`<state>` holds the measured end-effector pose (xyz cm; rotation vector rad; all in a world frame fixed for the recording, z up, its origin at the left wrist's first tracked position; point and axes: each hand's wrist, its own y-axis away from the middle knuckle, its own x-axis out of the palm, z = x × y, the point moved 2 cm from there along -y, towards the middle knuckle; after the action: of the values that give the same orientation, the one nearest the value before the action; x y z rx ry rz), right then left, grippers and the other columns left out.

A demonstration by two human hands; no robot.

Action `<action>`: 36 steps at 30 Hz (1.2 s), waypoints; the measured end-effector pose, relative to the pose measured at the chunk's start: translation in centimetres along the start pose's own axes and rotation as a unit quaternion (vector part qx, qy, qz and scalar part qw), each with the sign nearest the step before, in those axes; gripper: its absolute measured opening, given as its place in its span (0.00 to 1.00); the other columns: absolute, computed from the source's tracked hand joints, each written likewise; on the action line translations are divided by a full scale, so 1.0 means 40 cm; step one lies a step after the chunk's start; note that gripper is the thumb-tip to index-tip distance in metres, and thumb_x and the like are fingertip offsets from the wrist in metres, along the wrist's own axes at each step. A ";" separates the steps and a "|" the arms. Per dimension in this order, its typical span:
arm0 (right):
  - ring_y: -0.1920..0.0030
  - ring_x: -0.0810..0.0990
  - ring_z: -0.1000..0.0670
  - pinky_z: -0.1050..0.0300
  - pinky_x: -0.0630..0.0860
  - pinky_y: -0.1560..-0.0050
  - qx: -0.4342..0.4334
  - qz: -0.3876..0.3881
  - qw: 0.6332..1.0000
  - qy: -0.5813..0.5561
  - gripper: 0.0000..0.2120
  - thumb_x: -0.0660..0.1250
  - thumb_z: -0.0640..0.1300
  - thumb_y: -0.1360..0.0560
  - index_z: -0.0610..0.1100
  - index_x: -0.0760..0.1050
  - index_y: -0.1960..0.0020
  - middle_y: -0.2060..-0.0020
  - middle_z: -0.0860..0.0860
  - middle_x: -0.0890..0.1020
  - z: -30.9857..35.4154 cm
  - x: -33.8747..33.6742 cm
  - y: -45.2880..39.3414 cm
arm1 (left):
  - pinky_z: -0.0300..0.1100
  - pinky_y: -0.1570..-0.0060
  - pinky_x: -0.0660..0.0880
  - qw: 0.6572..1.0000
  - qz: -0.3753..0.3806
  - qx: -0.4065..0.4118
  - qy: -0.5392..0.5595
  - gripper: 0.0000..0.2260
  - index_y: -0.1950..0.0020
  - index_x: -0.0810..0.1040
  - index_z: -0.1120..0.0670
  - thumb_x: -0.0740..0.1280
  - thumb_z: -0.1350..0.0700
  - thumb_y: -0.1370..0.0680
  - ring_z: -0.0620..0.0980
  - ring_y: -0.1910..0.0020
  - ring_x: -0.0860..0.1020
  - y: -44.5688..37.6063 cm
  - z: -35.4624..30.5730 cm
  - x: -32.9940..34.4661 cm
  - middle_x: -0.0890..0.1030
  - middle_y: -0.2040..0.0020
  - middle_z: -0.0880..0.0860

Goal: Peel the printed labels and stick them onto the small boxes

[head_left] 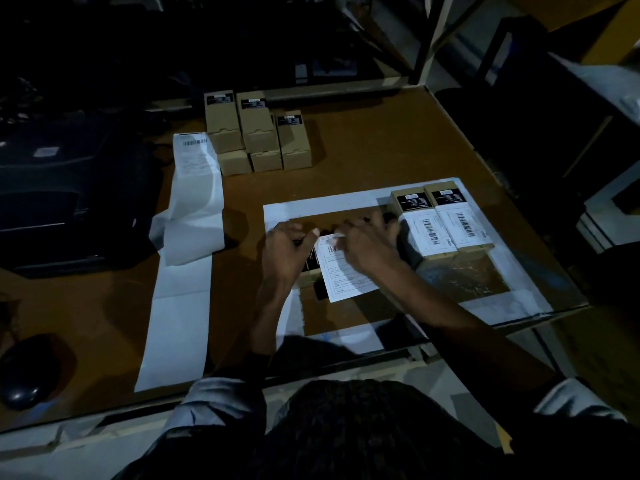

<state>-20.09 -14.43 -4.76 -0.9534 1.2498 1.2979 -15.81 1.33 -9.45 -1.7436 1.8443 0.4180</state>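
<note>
A white printed label point(346, 275) lies over a small brown box point(310, 266) at the middle of the table. My left hand point(287, 251) pinches the label's top left corner. My right hand point(369, 242) presses on its upper right part. Most of the box is hidden under the label and my hands. Two small boxes point(440, 220) with white barcode labels stuck on them stand together just right of my right hand. Several unlabelled brown boxes point(258, 133) are stacked at the back of the table.
A long strip of white label backing point(183, 271) runs down the left side from a dark printer point(52, 188). White tape point(346, 202) frames the work area. A dark mouse point(20, 389) lies at the near left. Shelving stands at the right.
</note>
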 end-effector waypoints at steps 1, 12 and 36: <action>0.27 0.57 0.40 0.35 0.57 0.34 0.016 -0.004 1.000 -0.001 0.15 0.63 0.52 0.18 0.56 0.75 0.32 0.30 0.50 0.72 -0.030 -0.006 -0.005 | 0.42 0.50 0.75 1.000 0.000 -0.016 0.024 0.12 0.52 0.87 0.58 0.72 0.49 0.22 0.49 0.46 0.79 -0.001 0.001 0.000 0.83 0.46 0.54; 0.35 0.64 0.45 0.45 0.57 0.46 -0.021 -0.002 0.997 -0.070 0.07 0.67 0.48 0.19 0.53 0.84 0.46 0.43 0.52 0.81 0.069 -0.005 -0.035 | 0.49 0.45 0.77 0.991 0.018 -0.043 0.122 0.09 0.55 0.87 0.61 0.75 0.55 0.25 0.48 0.45 0.79 -0.015 0.022 0.005 0.81 0.49 0.50; 0.34 0.69 0.43 0.42 0.58 0.36 0.001 -0.015 0.999 0.029 0.10 0.66 0.54 0.20 0.58 0.84 0.43 0.44 0.50 0.83 -0.048 -0.049 -0.047 | 0.48 0.46 0.76 0.994 0.022 -0.024 0.102 0.11 0.58 0.87 0.60 0.74 0.52 0.24 0.45 0.46 0.77 -0.013 0.009 -0.010 0.77 0.56 0.43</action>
<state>-18.21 -16.80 -3.37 -1.0110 1.2763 1.2523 -15.23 1.80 -9.41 -1.8392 2.0335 0.3140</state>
